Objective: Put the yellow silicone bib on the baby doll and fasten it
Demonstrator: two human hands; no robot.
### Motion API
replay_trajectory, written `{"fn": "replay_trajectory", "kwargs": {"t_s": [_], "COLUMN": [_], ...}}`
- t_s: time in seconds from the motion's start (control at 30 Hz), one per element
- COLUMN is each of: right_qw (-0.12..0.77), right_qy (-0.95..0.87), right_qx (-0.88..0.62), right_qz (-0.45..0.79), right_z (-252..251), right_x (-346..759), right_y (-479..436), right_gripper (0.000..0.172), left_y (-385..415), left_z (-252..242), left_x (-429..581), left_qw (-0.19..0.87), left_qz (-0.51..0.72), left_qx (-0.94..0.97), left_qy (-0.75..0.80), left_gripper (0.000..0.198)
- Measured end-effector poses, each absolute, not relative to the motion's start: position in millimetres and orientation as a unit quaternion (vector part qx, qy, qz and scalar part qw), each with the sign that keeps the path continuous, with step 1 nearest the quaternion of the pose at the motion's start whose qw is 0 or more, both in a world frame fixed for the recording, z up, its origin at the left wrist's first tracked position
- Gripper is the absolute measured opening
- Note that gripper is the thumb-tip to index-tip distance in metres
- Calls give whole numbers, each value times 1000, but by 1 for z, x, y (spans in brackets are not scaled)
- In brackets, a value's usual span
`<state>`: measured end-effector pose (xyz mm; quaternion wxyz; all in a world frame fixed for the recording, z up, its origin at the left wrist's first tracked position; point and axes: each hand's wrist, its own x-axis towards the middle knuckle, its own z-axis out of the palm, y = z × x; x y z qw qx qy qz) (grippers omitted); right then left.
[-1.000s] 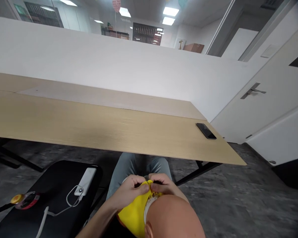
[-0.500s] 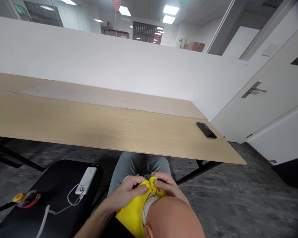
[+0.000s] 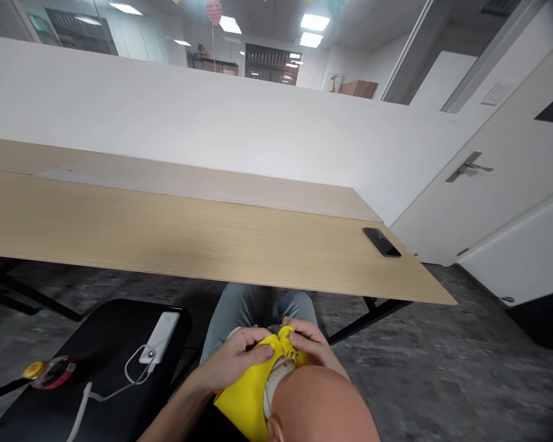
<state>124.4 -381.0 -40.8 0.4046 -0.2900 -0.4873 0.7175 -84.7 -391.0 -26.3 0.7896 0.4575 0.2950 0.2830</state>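
On my lap rests a bald doll (image 3: 325,408), its head close to the camera and an ear at the lower left. A smooth yellow bib (image 3: 243,402) lies round its neck, over a whitish collar (image 3: 271,387). My left hand (image 3: 242,356) pinches one strap end of the bib between thumb and fingers. The other strap end, which shows small holes, is gripped by my right hand (image 3: 311,341). Both ends sit close together in front of the doll's neck; whether they are joined I cannot tell. The doll's face and body are hidden.
A long wooden table (image 3: 203,236) stands ahead, with a black phone (image 3: 381,242) near its right end. On a black chair (image 3: 115,331) at my left lie a white power bank (image 3: 160,336) with a cable and a tape roll (image 3: 58,371). A white door (image 3: 502,153) is at right.
The view has tilted up very slightly. My right hand and its strap end have shifted a little, showing the strap's holes more clearly. My left hand stays nearly still.
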Motion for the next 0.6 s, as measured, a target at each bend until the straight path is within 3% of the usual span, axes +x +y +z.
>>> {"fn": "replay_trajectory", "kwargs": {"t_s": [0.6], "right_qw": [448], "right_qy": [-452], "right_qx": [-300], "right_qz": [710], "right_z": [-46], "right_x": [120], "right_y": [-385], "right_gripper": [26], "left_y": [-392], "left_z": [-30], "left_x": [-85], "left_qw": [778], "left_qz": [290], "left_qx": [467], "left_qy": [304], "left_gripper": [35]}}
